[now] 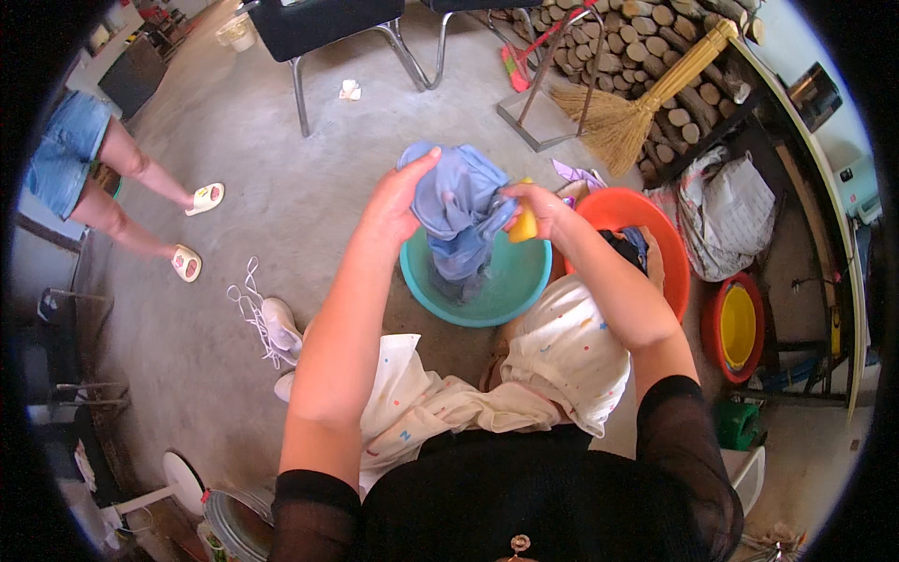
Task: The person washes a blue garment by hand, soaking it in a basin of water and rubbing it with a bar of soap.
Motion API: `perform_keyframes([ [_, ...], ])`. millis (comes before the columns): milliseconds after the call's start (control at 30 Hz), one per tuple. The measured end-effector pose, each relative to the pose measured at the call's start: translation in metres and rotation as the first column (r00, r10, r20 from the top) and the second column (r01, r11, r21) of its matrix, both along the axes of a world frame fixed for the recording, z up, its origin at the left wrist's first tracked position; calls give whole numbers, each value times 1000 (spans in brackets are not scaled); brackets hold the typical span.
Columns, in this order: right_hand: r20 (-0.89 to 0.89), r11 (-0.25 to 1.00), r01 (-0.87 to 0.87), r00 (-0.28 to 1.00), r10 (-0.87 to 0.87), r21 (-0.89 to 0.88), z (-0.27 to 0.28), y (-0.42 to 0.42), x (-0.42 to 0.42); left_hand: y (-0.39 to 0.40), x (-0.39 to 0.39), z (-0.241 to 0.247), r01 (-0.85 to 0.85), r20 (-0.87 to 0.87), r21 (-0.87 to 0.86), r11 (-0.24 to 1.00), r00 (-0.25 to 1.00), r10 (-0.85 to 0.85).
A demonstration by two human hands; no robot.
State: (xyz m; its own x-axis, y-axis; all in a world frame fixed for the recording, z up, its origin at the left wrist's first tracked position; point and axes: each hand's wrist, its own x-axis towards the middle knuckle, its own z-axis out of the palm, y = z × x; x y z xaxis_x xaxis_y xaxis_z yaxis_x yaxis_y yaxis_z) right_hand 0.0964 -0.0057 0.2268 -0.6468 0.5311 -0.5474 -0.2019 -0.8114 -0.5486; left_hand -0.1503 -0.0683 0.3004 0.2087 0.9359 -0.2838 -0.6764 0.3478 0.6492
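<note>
A wet blue cloth garment [456, 190] is stretched between my hands above a turquoise plastic basin [477, 317], and its lower end hangs into the basin. My left hand [400, 200] grips the garment's left side, thumb on top. In my right hand [539, 207] is a yellow bar of soap [523, 228], and the fingers of that hand also pinch the garment's right edge. Water in the basin looks cloudy, partly hidden by the hanging cloth.
An orange basin [671, 225] with dark clothes stands right of the turquoise one. White lace-up shoes [281, 327] lie to the left. A person in slippers [187, 263] stands farther left. A straw broom [632, 119], metal dustpan [537, 126] and stacked logs [635, 49] are at the back right.
</note>
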Motion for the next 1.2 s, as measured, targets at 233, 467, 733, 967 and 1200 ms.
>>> perform_keyframes([
  [233,-43,993,72,997,-68,95,75,-26,-14,10,-20,-51,28,-852,-132,991,507,-128],
  [467,-103,999,-5,995,9,39,61,-14,-3,-7,32,-40,309,-952,173,935,298,78],
  [733,134,918,-77,991,27,388,86,-38,-13,2,91,-45,238,-349,-9,971,909,-226],
  [967,597,539,-714,687,414,448,123,-76,-30,24,86,-169,305,-633,321,896,773,-37],
  [1200,620,533,-781,601,504,325,72,-48,-9,34,72,-196,208,-923,383,900,47,382],
])
